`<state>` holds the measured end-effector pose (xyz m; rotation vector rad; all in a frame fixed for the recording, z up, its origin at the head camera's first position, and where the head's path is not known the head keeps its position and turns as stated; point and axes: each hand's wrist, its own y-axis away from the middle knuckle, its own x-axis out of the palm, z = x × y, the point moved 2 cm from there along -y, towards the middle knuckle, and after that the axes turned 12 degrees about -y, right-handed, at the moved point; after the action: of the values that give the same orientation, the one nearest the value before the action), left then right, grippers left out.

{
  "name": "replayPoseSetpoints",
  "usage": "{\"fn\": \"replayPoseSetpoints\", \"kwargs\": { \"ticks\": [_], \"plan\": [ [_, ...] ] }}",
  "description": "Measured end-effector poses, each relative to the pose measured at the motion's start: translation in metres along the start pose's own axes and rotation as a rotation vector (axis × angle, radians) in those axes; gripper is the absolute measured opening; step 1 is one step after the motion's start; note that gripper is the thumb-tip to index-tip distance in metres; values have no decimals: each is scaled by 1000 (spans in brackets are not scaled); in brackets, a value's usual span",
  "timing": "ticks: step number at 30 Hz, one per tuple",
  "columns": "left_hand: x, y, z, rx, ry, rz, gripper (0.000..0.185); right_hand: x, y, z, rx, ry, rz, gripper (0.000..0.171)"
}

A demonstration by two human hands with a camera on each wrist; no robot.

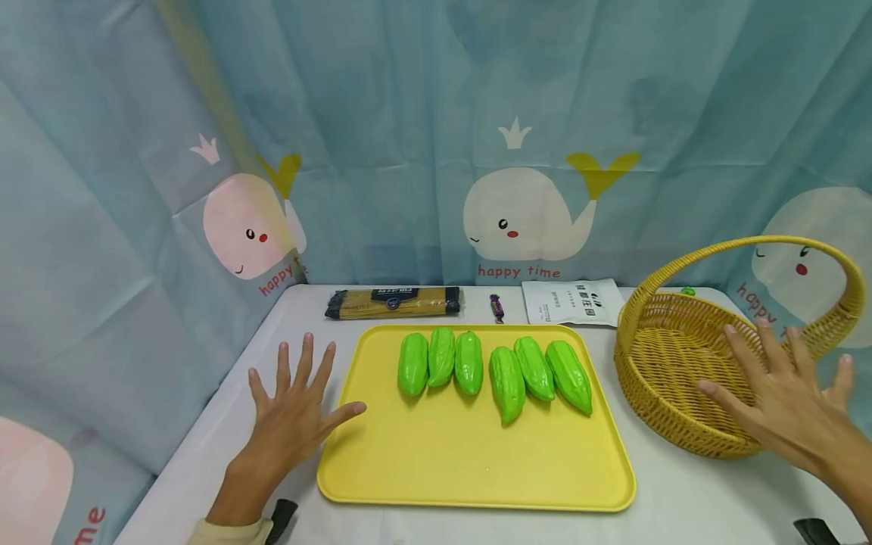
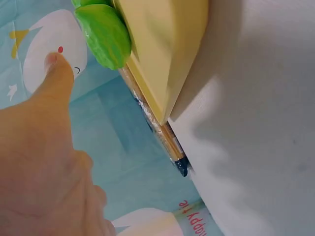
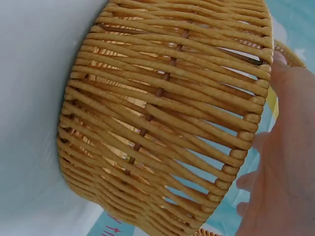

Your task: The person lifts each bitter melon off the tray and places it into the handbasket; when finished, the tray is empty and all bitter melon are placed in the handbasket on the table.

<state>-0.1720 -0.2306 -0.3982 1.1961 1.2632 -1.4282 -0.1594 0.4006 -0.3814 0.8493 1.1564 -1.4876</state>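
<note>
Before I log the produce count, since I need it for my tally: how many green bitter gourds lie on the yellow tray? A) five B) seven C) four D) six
D: the head view shows six green bitter gourds on the yellow tray, a group of three on the left and a group of three on the right, while both hands stay off the tray.

Head view: high, forward-down over whole white table (image 1: pixel 681 499); wrist views: close, low, sideways; left shares flat yellow plastic tray (image 1: pixel 470 462) (image 2: pixel 167 54), right shares woven yellow wicker basket (image 1: pixel 671 412) (image 3: pixel 162 123).
</note>
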Motion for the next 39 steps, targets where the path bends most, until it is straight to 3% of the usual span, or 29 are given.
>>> {"fn": "replayPoseSetpoints", "kwargs": {
  "ticks": [5, 10, 16, 20, 27, 35, 39],
  "plan": [
    [-2, -6, 0, 30, 74, 18, 103, 0, -2, 3, -30, -20, -34, 98],
    [-8, -19, 3, 27, 218, 112, 86, -5, -5, 15, -144, -113, -145, 84],
    [-12, -41, 11, 3, 389, 234, 68, -18, -4, 53, -305, -339, -264, 63],
    [-7, -55, 17, -20, 450, 321, 66, -23, -5, 84, -363, -387, -268, 55],
    [9, -71, 19, -104, 631, 428, 65, -16, -18, 125, -395, -445, -123, 53],
    [23, -82, 22, -146, 642, 422, 61, 16, -44, 146, -302, -617, 147, 56],
    [27, -83, 23, -172, 635, 417, 59, 34, -53, 152, -260, -653, 220, 59]
  ]
}}
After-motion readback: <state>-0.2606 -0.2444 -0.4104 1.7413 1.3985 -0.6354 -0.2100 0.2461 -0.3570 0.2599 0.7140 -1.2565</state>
